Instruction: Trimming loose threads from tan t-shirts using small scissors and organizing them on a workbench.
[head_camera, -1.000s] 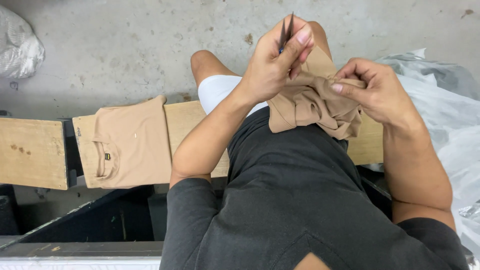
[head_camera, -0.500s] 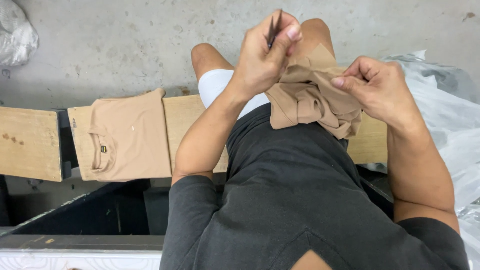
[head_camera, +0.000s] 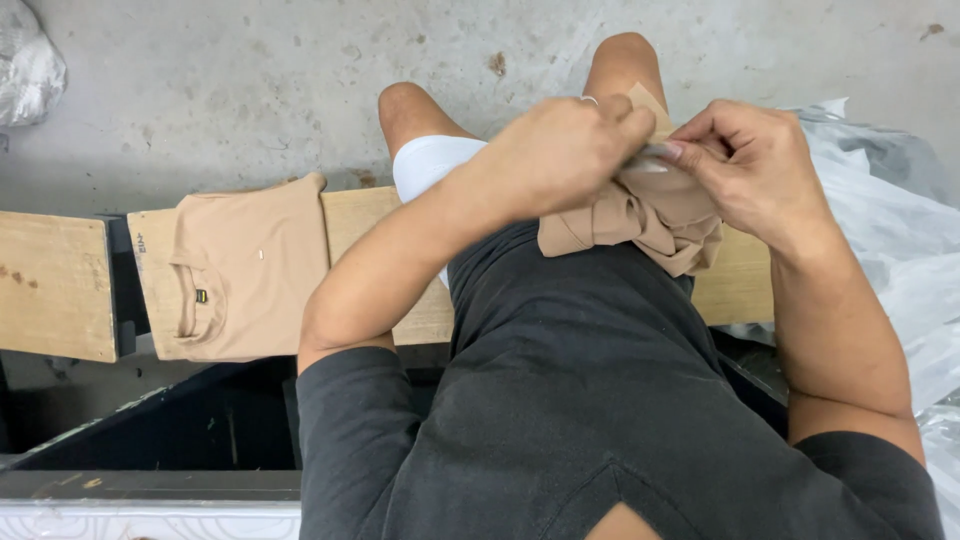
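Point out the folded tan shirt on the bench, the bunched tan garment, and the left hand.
Folded tan shirt (head_camera: 245, 265), head view, chest panel.
Bunched tan garment (head_camera: 650, 215), head view, crumpled middle.
Left hand (head_camera: 565, 150), head view, back of hand.

Single head view, worn high, looking steeply down over chest and lap. Close on both hands (head_camera: 650, 165); table (head_camera: 60, 285) off left of them, concrete floor (head_camera: 250, 90) beyond.

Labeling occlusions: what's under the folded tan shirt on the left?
The folded tan shirt lies flat on a wooden plank, whose bare wood shows at both sides of it. The plank surface directly beneath is covered. Neither hand touches it.
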